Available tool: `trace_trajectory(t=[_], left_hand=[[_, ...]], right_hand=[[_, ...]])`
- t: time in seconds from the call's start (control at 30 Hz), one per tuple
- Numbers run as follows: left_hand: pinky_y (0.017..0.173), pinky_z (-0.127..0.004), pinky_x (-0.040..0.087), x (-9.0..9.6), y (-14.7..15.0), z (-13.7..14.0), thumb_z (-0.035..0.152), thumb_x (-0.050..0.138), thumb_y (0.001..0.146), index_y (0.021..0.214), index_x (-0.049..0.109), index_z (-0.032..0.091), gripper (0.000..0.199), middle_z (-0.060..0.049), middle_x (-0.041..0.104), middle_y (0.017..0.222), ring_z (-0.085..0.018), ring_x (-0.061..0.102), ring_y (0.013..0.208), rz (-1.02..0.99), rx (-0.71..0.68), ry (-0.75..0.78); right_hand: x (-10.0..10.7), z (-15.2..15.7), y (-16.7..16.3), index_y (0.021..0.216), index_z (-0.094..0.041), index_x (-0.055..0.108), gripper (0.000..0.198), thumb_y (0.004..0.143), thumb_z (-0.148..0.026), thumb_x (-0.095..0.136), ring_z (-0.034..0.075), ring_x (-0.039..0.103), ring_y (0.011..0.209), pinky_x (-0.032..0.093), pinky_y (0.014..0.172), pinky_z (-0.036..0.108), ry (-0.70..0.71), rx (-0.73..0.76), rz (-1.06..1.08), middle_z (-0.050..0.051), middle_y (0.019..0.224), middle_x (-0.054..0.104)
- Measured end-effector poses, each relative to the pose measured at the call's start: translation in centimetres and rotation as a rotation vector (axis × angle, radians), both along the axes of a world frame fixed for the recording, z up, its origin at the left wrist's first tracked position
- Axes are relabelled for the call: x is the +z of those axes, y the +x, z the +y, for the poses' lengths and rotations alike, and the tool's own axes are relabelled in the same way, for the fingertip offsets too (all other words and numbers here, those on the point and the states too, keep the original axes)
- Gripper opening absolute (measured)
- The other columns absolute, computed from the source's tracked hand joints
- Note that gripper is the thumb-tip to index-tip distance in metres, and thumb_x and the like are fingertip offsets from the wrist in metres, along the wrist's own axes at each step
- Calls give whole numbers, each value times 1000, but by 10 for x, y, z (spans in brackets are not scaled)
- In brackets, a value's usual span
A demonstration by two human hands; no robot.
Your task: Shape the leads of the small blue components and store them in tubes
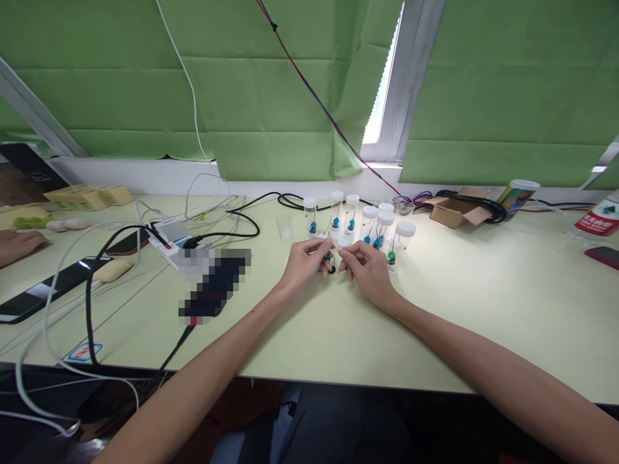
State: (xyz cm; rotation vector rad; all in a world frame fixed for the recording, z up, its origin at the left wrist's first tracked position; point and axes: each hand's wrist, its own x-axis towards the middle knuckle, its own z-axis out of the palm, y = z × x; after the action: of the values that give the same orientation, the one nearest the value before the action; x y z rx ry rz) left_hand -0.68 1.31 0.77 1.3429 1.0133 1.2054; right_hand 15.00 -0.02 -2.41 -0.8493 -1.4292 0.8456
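My left hand (307, 263) and my right hand (370, 267) meet over the middle of the table, fingertips pinched close together. What they hold is too small to make out. A small black round piece (332, 270) with blue beside it shows below my left fingers. Right behind the hands stand several clear vials with white caps and small blue objects inside, such as one vial (310, 218) at the left and another (352, 216) in the middle. A wider white cap (405, 229) tops a clear container by my right hand, near a green piece (391, 258).
A clear cup (285, 227) stands left of the vials. Further left are a pixelated dark device (215, 287), a power strip (169, 241), tangled cables and another person's hand (22, 247). To the right are an open cardboard box (452, 211), a can (520, 196) and a bottle (599, 219).
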Motion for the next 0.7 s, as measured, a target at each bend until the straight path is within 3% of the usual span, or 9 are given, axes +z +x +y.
trace_trajectory(t=[0.23, 0.5, 0.7], left_hand=[[40, -27, 28, 0, -2, 1, 57, 75, 74, 68, 68, 16, 42, -3, 59, 66, -7, 43, 41, 17, 7, -54], [41, -24, 27, 0, -7, 2, 54, 72, 79, 69, 66, 15, 41, -2, 57, 64, -6, 42, 43, 51, -66, -64], [40, -23, 29, 0, -8, 2, 51, 71, 80, 68, 66, 13, 39, -2, 58, 65, -6, 46, 43, 57, -83, -49]], right_hand=[[0, -2, 0, 76, -21, 60, 29, 91, -45, 62, 10, 49, 43, 40, 44, 24, 69, -56, -151, -1, 59, 64], [-3, 3, 4, 73, -20, 61, 31, 97, -39, 55, 9, 48, 46, 39, 50, 23, 295, -93, -333, -2, 58, 62], [-5, 7, 6, 71, -20, 59, 34, 99, -39, 52, 9, 47, 47, 38, 51, 23, 385, -128, -395, -2, 57, 61]])
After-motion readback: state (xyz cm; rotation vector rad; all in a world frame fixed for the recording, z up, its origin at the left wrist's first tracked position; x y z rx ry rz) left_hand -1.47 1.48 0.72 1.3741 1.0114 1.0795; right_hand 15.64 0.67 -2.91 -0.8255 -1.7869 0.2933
